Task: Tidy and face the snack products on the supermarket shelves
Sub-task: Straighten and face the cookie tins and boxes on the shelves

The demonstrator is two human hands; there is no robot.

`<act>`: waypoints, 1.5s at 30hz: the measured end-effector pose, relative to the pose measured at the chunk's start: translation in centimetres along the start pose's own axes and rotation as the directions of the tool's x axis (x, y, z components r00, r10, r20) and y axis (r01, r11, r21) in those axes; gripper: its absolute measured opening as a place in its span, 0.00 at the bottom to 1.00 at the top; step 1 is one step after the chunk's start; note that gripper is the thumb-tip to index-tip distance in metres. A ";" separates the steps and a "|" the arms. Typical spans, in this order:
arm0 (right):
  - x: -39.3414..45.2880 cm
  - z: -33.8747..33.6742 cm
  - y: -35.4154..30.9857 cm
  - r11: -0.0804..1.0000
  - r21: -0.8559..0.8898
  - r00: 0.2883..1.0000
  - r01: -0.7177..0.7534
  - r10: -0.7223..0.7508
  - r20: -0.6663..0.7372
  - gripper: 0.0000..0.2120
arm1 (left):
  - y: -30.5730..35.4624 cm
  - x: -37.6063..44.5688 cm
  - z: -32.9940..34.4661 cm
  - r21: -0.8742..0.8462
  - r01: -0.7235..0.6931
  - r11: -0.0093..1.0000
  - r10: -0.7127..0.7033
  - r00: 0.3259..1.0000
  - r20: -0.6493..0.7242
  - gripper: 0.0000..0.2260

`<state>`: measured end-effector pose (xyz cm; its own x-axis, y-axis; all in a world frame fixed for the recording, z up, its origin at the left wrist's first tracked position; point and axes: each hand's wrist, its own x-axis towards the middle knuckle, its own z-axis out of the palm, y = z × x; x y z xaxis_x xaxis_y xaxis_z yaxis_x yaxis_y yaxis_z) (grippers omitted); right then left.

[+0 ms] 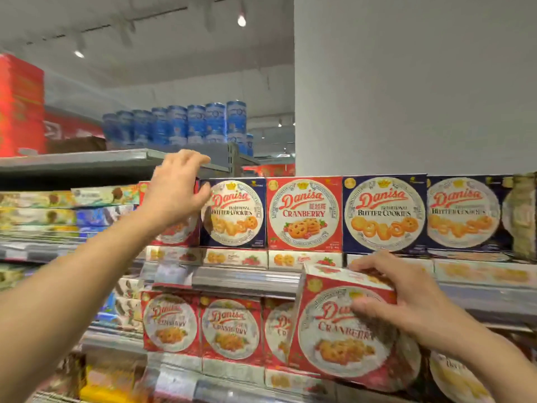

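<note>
My right hand grips a red Danisa cranberry box by its top right corner, held in front of the lower shelf and tilted slightly. My left hand reaches up to the upper row and curls over the top of a red cranberry box that it mostly hides, next to a blue Danisa butter cookies box. Further right on that row stand another cranberry box and two blue butter cookies boxes. Red cranberry boxes line the lower shelf.
A grey shelf lip runs between the two rows. Flat biscuit packs are stacked at the left. Blue tins stand on the top shelf, with a red carton at far left. A white pillar rises behind.
</note>
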<state>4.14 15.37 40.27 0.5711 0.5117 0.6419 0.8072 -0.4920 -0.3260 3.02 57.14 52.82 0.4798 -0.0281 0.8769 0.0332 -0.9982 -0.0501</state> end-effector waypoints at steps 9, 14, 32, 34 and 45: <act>2.7 3.6 0.4 0.970 0.233 0.997 -0.068 0.061 0.037 0.27 | 2.8 0.9 1.9 -0.050 0.004 0.999 0.005 0.985 0.171 0.21; 2.4 3.8 0.5 0.983 0.174 0.996 -0.052 0.038 0.082 0.24 | 3.8 0.2 0.4 -0.194 0.042 0.980 -0.010 0.986 0.165 0.24; 3.7 2.3 -3.2 0.966 0.255 0.999 0.041 -0.033 -0.035 0.19 | -1.2 -5.7 -7.9 -0.280 -0.375 0.884 0.441 0.867 0.233 0.21; 4.6 1.5 -4.8 0.977 0.166 0.984 0.137 -0.116 -0.132 0.21 | -1.4 -7.6 -7.0 -0.345 -0.325 0.880 0.438 0.836 0.330 0.23; 13.8 1.4 -12.7 0.945 -0.123 0.910 0.304 -0.326 -0.256 0.22 | -2.5 -17.1 4.1 -0.249 -0.433 0.867 0.479 0.861 0.169 0.25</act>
<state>1.96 29.67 52.32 0.2187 0.4458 0.8680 0.9177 -0.3964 -0.0276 -1.69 60.30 36.04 0.5777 -0.4930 0.6505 -0.3968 -0.8661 -0.3040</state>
